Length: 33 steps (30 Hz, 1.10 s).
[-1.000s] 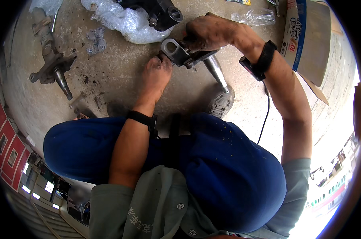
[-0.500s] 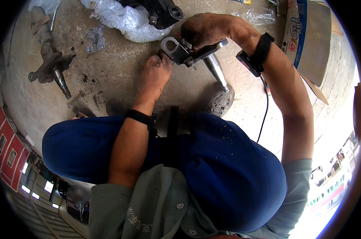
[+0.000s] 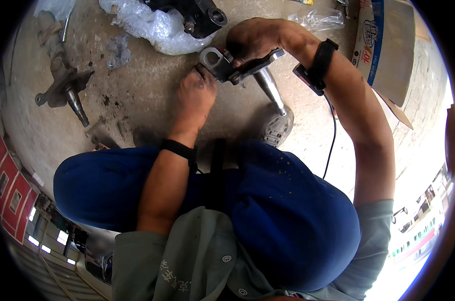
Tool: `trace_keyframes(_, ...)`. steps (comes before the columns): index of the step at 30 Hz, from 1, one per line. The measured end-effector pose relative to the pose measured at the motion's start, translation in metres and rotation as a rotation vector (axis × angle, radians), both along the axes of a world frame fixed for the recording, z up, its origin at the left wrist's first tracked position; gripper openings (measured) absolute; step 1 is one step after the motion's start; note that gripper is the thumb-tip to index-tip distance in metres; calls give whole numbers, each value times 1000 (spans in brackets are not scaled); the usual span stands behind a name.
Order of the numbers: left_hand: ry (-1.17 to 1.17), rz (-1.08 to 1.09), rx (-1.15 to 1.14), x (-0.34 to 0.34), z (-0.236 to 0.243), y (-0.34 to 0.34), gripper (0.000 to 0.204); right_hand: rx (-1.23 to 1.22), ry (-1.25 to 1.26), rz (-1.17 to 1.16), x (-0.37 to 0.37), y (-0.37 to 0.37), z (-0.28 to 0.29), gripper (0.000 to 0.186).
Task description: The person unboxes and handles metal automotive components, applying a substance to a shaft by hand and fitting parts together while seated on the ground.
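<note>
A dark steering knuckle [image 3: 268, 86] with a shiny tapered spindle is held above the concrete floor in front of me. Its spindle slants down toward my shoe, and its round eye faces up at the left end. My right hand [image 3: 255, 37] curls over the knuckle's far side with the wrist bent, its fingertips partly hidden behind the metal. Bunched at the near left edge of the eye are the fingers of my left hand [image 3: 196, 95], closed against the part. Whether they also pinch something small there, I cannot tell.
Beyond my hands lie a black metal casting [image 3: 207, 20] and crumpled bubble wrap [image 3: 157, 30]. An older, dirty knuckle [image 3: 62, 85] rests on the floor at left. A cardboard box [image 3: 393, 55] stands at right. A black cable [image 3: 333, 135] hangs from my right wrist strap. My shoe [image 3: 277, 128] is below the spindle.
Very little differs. The floor, the parts and the knuckle sit slightly further left in the picture. Both hands keep their hold on the knuckle.
</note>
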<state>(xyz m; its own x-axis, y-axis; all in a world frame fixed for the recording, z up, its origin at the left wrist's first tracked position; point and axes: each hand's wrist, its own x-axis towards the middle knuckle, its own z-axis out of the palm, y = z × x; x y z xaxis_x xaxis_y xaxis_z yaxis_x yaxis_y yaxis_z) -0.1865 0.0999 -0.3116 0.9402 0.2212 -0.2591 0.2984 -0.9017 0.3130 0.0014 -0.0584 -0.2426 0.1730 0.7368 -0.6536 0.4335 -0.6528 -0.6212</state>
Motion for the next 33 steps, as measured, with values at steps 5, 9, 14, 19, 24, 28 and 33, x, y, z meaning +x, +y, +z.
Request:
trace_keyframes(5, 111, -343, -80, 8, -10, 26, 19, 84, 3, -15, -1, -4, 2, 38)
trace_keyframes(9, -39, -499, 43, 5, -15, 31, 19, 100, -19, 11, 0, -7, 1, 43)
trace_keyframes(14, 40, 36, -101, -1, 2, 7, 19, 51, -47, 47, 1, -3, 0, 49)
trace_keyframes(19, 24, -139, -75, 7, 17, 7, 25, 138, -234, -58, -3, -20, 5, 51)
trace_keyframes(24, 145, -30, -116, 8, 18, 6, 23, 433, -513, -862, -46, -98, 23, 42)
trace_keyframes(28, 80, -19, -189, 6, 17, 5, 23, 89, -148, -1038, -108, -119, 17, 54)
trace_keyframes(33, -1, -82, -136, -2, 10, 10, 25, -57, 246, -1114, -136, -76, -21, 55)
